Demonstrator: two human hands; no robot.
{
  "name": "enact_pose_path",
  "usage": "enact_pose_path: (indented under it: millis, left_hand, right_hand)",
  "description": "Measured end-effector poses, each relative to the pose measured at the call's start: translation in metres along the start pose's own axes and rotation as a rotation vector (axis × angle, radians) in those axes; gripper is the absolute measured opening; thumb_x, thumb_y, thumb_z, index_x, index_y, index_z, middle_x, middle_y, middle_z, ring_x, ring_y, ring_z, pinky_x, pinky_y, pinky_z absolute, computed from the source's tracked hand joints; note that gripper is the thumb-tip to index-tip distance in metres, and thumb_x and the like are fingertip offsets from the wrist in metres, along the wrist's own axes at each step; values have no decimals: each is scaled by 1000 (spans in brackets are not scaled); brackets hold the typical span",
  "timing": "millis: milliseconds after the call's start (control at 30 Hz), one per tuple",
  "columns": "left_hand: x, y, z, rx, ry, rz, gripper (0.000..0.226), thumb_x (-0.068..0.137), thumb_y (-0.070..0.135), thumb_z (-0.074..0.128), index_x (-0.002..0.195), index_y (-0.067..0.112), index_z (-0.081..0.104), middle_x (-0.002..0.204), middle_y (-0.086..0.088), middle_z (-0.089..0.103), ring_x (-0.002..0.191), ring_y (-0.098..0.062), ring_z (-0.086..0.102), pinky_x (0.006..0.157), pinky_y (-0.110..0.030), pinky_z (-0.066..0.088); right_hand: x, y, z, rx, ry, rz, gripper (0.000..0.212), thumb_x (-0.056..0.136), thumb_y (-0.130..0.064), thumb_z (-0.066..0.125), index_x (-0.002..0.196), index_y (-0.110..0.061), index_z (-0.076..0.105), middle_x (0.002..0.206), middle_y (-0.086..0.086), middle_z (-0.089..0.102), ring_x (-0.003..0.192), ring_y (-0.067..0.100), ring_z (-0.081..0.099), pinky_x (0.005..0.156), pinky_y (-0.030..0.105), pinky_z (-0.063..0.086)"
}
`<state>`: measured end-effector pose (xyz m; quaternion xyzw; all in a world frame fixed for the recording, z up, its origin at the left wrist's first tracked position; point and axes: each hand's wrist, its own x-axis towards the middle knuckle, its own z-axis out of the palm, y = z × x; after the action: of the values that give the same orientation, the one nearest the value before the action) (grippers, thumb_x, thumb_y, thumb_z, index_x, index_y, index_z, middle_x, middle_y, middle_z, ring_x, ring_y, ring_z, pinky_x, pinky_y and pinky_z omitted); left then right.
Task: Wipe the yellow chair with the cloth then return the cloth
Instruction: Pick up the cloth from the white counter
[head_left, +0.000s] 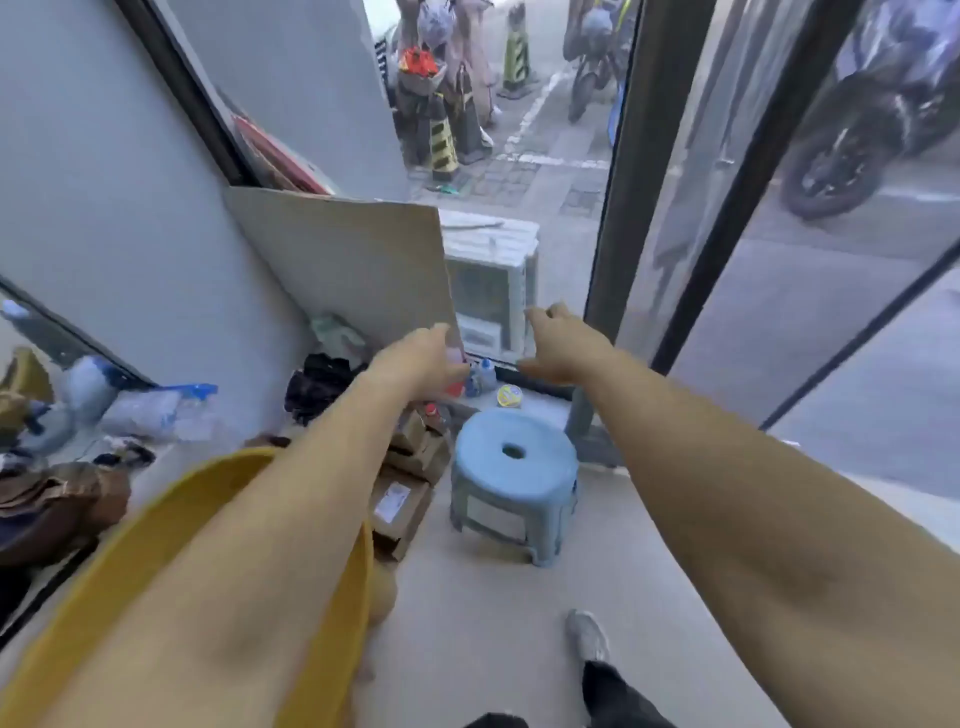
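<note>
Now | yellow chair (171, 566) rim runs lower-left to upper-right | both hands' grip wide, empty

We're in the street-front corner of a small shop or ground-floor unit. Floor-to-ceiling glass panes (810, 291) in dark frames look straight onto a paved street with parked motorbikes (878, 119) and striped bollards (442, 143). Inside, a pale floor (483, 613) carries storage clutter: cardboard boxes (402, 499), a leaning board (358, 260), bottles (480, 376) and a blue plastic stool (514, 483).
</note>
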<state>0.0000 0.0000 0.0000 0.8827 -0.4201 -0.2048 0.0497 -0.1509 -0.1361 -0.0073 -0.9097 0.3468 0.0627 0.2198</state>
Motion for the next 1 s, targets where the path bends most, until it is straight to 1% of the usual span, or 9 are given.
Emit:
enact_pose_path:
  millis: [67,133,200,300,467,667,767,867,1000]
  left_hand:
    - [-8,13,38,9,-158,88,63,87,46,60,138,13,45,133,-9,59,114,-30,60,92,-38,48]
    - [-23,27,84,81,-344,166,64,88,45,60,143,16,44,138,-6,56,123,-29,54,100,-38,44]
    - [-40,47,124,216,-436,289,57,90,45,57,140,18,49,141,-6,55,127,-28,51,107,-39,39]
    - [-66,87,164,360,-540,458,44,96,36,53,132,11,57,137,-11,58,125,-30,52,100,-33,38]
    - [-111,164,224,458,-620,673,39,96,35,53,126,10,61,132,-11,61,117,-30,56,90,-30,41]
    - [-194,270,314,584,-749,883,39,92,46,55,121,21,61,125,-2,64,104,-22,56,95,-39,47]
    - [-259,335,356,629,-811,1015,38,93,45,55,122,22,61,125,-1,62,101,-19,52,89,-35,44]
    - [-336,403,398,679,-858,1133,37,94,42,55,123,20,61,126,-2,62,108,-21,56,93,-36,46]
    - [-442,491,450,743,-874,1283,36,93,42,56,123,22,60,126,-2,62,105,-22,58,91,-36,48]
  right_hand:
    - [-25,24,32,45,-42,122,72,86,-41,66,145,-12,38,143,19,42,125,39,51,100,45,47]
    - [-64,54,72,75,-96,237,66,85,-44,65,139,-12,45,138,17,48,122,38,53,97,42,48]
    - [-113,77,102,122,-159,353,65,85,-45,64,139,-12,48,140,18,52,123,37,54,100,43,48]
    - [-181,100,128,238,-154,504,68,92,-38,63,148,-6,41,150,20,45,134,36,47,107,41,41]
    - [-295,154,167,400,-95,788,69,93,-39,62,151,-10,36,150,17,39,132,35,47,104,43,44]
    - [-460,214,200,589,39,1079,64,95,-38,57,152,-18,36,153,8,35,127,30,51,93,40,46]
    - [-548,244,217,675,123,1207,63,95,-39,57,151,-20,37,152,7,35,126,29,52,94,40,47]
    - [-641,273,232,740,192,1341,62,94,-39,58,150,-20,39,152,7,34,126,29,51,98,41,47]
    - [-759,316,242,770,293,1462,63,92,-41,59,148,-19,41,151,8,36,126,30,51,98,39,47]
